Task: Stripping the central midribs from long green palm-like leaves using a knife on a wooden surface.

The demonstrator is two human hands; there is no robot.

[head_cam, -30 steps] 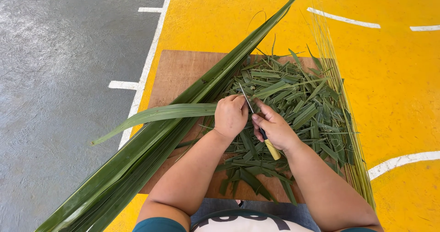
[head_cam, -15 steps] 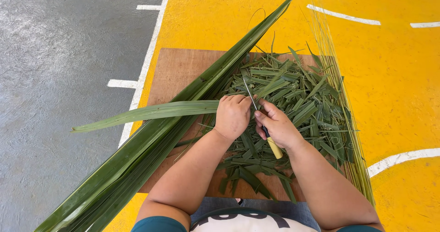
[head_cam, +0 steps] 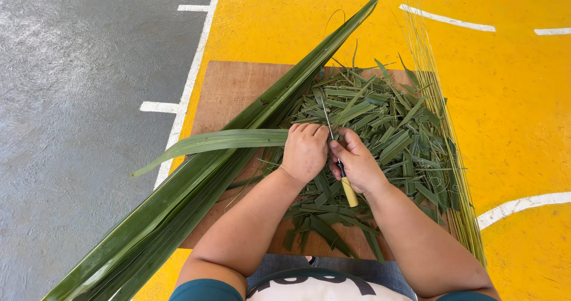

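Grip, left hand (head_cam: pixel 305 151): closed in a fist over the near end of one long green leaf (head_cam: pixel 220 142), knuckles up.
Grip, right hand (head_cam: pixel 355 161): closed around a small knife (head_cam: pixel 340 170); pale wooden handle juts out below the palm toward the person, thin blade points up and away between the two hands.
Leaf, position: runs from the left fist out to the person's left, tip drooping past the edge of the brown board (head_cam: pixel 232 90).
Leaf, long axis: nearly level across the view, crossing over the bundle of uncut fronds (head_cam: pixel 178 200) that lies on a diagonal.
Blade to leaf: roughly square to the leaf's length, meeting it just beside the left fist.
Nearer hand: left holds the leaf; right touches it only through the knife.
Surroundings: heap of cut leaf pieces (head_cam: pixel 380 123) under and beyond both hands; sheaf of thin stripped midribs (head_cam: pixel 443 123) at the right edge of the board; yellow painted floor (head_cam: pixel 511 87).
Change from earlier views: free end of the leaf has swung lower and closer to the board's left edge; hands in much the same spot.
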